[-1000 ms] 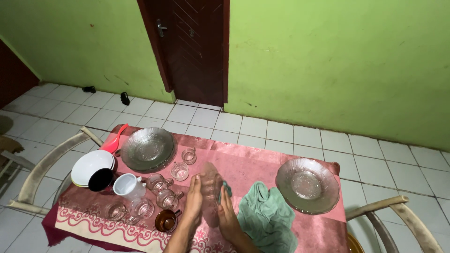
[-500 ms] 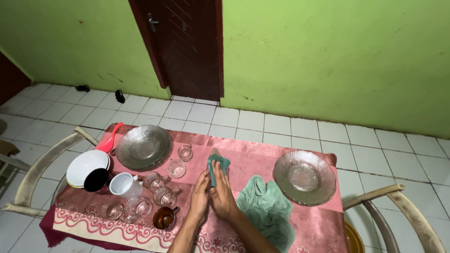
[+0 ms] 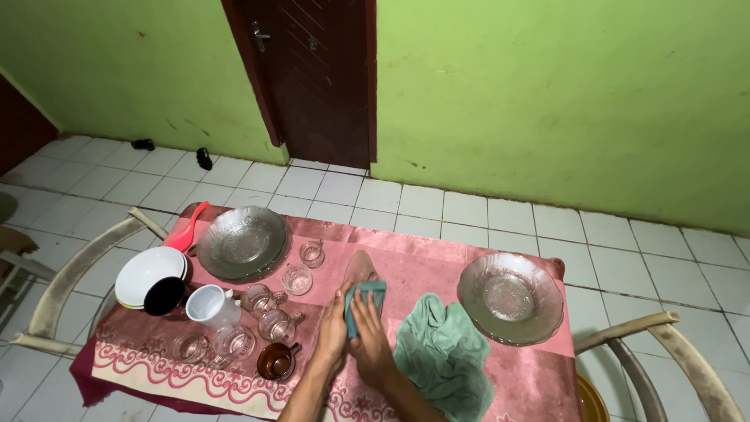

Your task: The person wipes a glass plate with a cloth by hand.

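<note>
My left hand [image 3: 333,332] holds a clear glass plate [image 3: 358,269] on edge above the table. My right hand [image 3: 369,342] presses a small teal cloth [image 3: 364,295] against the plate's face. A larger green cloth [image 3: 442,354] lies crumpled on the pink tablecloth just right of my hands. The lower part of the plate is hidden between my palms.
Stacked glass plates [image 3: 241,243] sit far left, another glass plate [image 3: 510,298] at right. White bowls [image 3: 148,273], a black bowl [image 3: 165,296], a white mug [image 3: 210,306], several glass cups [image 3: 266,313], a brown cup [image 3: 275,361] and a red spatula [image 3: 187,231] crowd the left. Chairs [image 3: 664,352] flank the table.
The teal cloth has slid down the plate from its upper edge toward the middle, uncovering the plate's top. My hands stay clasped around it.
</note>
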